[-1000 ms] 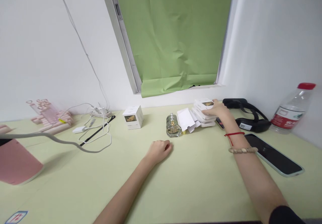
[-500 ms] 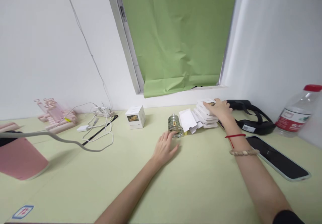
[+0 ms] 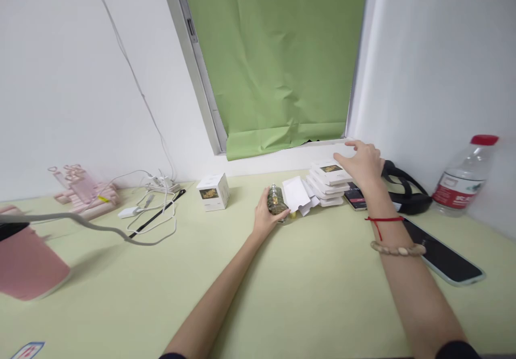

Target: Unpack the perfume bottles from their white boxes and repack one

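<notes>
Below frame center, the left hand (image 3: 264,219) curls thumb and fingers around the glass bottle (image 3: 276,204), likely for steadiness; right of center, the right hand (image 3: 364,166) is spread beside the white box stack (image 3: 329,182).

Glass bottle (image 3: 276,202) partly behind left hand (image 3: 264,220)

Head-worn view, facing forward and down, table (image 3: 306,284) close below

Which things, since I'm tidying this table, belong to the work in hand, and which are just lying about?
In use, apparently:
- glass bottle (left hand around it)
- stacked white boxes (right hand near)

Lying about, seemingly:
- phone
- water bottle
- pink container
</notes>
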The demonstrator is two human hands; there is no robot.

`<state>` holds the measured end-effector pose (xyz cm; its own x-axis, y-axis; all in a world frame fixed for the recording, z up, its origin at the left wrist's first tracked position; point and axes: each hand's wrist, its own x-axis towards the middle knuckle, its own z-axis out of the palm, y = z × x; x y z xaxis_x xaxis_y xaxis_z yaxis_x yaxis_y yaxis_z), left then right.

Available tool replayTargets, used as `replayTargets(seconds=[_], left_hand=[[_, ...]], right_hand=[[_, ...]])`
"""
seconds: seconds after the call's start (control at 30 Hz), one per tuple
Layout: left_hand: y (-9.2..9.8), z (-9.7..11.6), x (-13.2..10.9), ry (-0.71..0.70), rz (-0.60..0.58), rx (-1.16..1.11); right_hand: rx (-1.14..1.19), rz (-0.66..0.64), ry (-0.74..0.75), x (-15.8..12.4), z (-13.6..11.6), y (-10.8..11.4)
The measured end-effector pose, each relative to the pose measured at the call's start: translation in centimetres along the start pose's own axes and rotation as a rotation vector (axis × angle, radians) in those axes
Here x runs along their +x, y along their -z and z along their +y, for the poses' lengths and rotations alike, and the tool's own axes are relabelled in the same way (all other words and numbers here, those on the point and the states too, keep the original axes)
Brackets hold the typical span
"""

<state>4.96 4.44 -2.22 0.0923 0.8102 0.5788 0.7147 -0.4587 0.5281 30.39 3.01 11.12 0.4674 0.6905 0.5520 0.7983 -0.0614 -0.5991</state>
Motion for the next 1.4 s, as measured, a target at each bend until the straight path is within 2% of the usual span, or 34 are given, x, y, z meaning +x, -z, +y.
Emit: replayTargets(seconds=[0.1, 0.37, 0.63, 0.77, 0.83, 0.9, 1.0, 1.1, 1.23, 1.33, 1.4], left_hand=[[-0.4, -0.3, 0.5, -0.037, -0.005, -0.019], [-0.8, -0.4, 1.7, 0.030, -0.026, 0.050], [-1.5, -1.3, 2.9, 0.075, -0.022, 0.045], [-1.4, -1.8, 3.0, 0.126, -0.059, -0.058], [-1.3, -2.1, 2.9, 0.195, -0.002, -0.157], [-0.9, -2.6, 2.7, 0.316, 0.148, -0.240], [0.3, -3.3, 2.3, 0.472, 0.359, -0.196], [2.8, -4.1, 1.7, 0.394, 0.422, 0.083], [7.2, -6.0, 0.9, 0.342, 0.564, 0.478], [9.6, -8.0, 0.6, 0.533, 0.636, 0.539], [10.4, -9.3, 0.5, 0.740, 0.562, 0.471]], right_hand=[[0.052, -0.019, -0.036, 0.4, 0.7, 0.6], [0.107, -0.004, -0.086, 1.4, 2.3, 1.6], [0.137, -0.018, -0.062, 1.4, 1.9, 1.2], [0.181, -0.043, -0.050, 1.6, 2.0, 1.3], [0.223, -0.055, -0.057, 1.8, 2.2, 1.6], [0.280, -0.064, -0.077, 2.0, 2.5, 1.9], [0.351, -0.055, -0.122, 2.2, 3.0, 2.4], [0.402, -0.012, -0.135, 2.3, 3.4, 2.6], [0.433, 0.114, -0.093, 2.4, 3.6, 2.6], [0.436, 0.206, -0.044, 2.3, 3.3, 2.6], [0.462, 0.219, -0.033, 2.2, 2.9, 2.7]])
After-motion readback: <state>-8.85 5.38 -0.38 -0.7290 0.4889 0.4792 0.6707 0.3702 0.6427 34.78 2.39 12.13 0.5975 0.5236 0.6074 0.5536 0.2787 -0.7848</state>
